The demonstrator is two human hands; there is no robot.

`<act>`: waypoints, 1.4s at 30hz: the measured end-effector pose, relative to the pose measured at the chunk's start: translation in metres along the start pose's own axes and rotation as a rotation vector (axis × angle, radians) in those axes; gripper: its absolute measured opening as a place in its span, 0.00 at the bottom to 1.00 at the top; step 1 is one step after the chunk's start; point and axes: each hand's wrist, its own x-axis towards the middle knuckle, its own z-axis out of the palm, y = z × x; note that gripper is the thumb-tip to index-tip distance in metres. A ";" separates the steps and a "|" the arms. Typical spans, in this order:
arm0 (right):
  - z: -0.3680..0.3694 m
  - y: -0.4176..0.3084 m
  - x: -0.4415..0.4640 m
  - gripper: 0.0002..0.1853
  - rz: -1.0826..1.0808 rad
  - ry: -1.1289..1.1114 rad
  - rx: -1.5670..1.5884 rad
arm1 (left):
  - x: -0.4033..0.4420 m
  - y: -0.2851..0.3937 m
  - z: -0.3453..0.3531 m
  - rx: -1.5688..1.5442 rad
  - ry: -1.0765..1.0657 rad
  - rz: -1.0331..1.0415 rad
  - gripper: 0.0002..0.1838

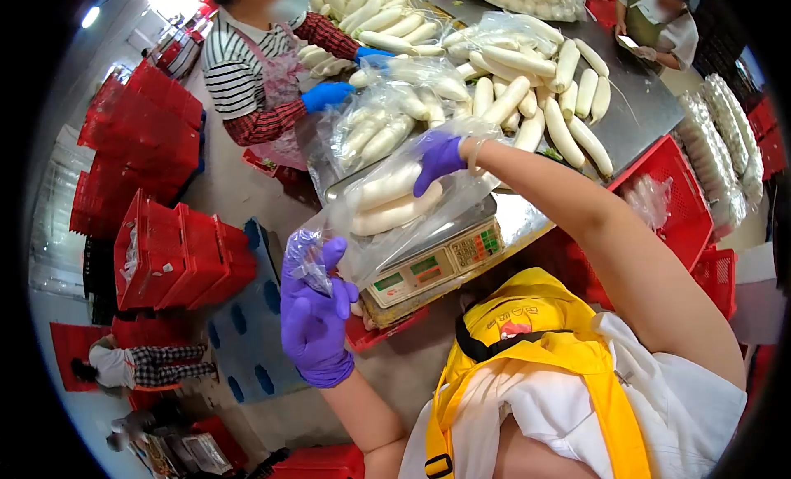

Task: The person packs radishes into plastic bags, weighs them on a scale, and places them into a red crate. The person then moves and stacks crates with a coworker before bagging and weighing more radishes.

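My left hand point(317, 318), in a purple glove, is raised left of the scale with its fingers curled round a crumpled piece of clear plastic. My right hand point(438, 159), also gloved in purple, has its fingers bent over the upper edge of a clear plastic bag point(457, 186). Inside that bag lie long white radishes point(397, 211), above the scale point(428, 269) with its display and keypad. Other bagged radishes point(383, 137) are just behind it. A heap of loose radishes point(527, 91) covers the metal table point(638, 108).
A co-worker point(255, 75) in blue gloves handles bags across the table; another person point(659, 25) stands at the upper right. Red crates point(177, 252) are stacked at the left, and a red crate point(671, 194) stands at the right. A person point(140, 365) bends over at the lower left.
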 end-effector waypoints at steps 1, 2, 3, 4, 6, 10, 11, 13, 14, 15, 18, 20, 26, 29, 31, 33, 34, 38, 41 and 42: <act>-0.008 0.001 -0.008 0.36 0.016 -0.002 0.007 | 0.005 -0.001 -0.003 -0.013 -0.060 0.002 0.40; -0.017 0.002 -0.016 0.31 0.038 0.025 0.058 | 0.011 -0.002 -0.003 -0.028 -0.121 0.005 0.40; -0.024 0.006 -0.021 0.25 0.058 0.055 0.107 | 0.019 -0.004 0.001 -0.041 -0.145 -0.011 0.40; -0.022 0.019 -0.021 0.25 0.068 0.055 0.109 | 0.025 -0.007 0.005 -0.045 -0.150 -0.019 0.40; -0.014 0.043 -0.022 0.15 -0.221 0.360 -0.219 | 0.034 -0.011 0.011 0.012 -0.149 -0.005 0.40; -0.007 0.056 -0.024 0.16 -0.207 0.302 -0.009 | 0.045 -0.018 0.020 0.049 -0.117 0.004 0.40; 0.002 0.063 -0.019 0.23 -0.421 0.351 0.110 | 0.048 -0.020 0.022 0.063 -0.063 0.008 0.40; -0.004 0.038 -0.033 0.33 -0.412 0.386 0.118 | 0.051 -0.022 0.026 0.086 -0.005 0.011 0.41; -0.001 0.036 -0.035 0.35 -0.465 0.431 0.086 | 0.052 -0.023 0.028 0.093 0.010 0.032 0.41; 0.001 0.031 -0.033 0.32 -0.457 0.440 0.070 | 0.054 -0.024 0.029 0.099 0.022 0.051 0.40; 0.007 0.042 -0.016 0.27 -0.604 0.557 -0.004 | 0.063 -0.025 0.030 0.114 -0.002 0.050 0.40; 0.012 0.045 -0.016 0.22 -0.620 0.537 0.020 | 0.068 -0.030 0.035 0.135 0.061 0.074 0.40; -0.010 0.043 -0.029 0.18 -0.528 0.492 0.026 | 0.078 -0.034 0.038 0.061 0.128 0.099 0.41; -0.033 0.043 -0.058 0.13 -0.214 -0.068 0.550 | 0.081 -0.035 0.039 0.046 0.158 0.112 0.42; -0.069 0.048 -0.095 0.16 -0.362 -0.496 0.640 | 0.083 -0.035 0.039 0.040 0.165 0.118 0.42; -0.122 0.014 -0.127 0.19 -0.018 -0.697 0.124 | 0.082 -0.036 0.044 0.148 0.199 0.095 0.42; -0.122 0.021 -0.144 0.16 -0.114 -0.409 0.045 | 0.082 -0.039 0.050 0.146 0.203 0.099 0.42; -0.092 -0.018 -0.140 0.12 -0.408 0.214 0.014 | 0.072 -0.045 0.056 0.237 0.104 0.057 0.36; -0.036 -0.057 -0.072 0.13 -0.511 0.180 -0.001 | 0.062 -0.043 0.069 0.152 0.252 0.116 0.35; -0.008 -0.052 -0.041 0.12 -0.429 0.414 0.084 | 0.057 -0.039 0.060 0.094 0.218 0.118 0.35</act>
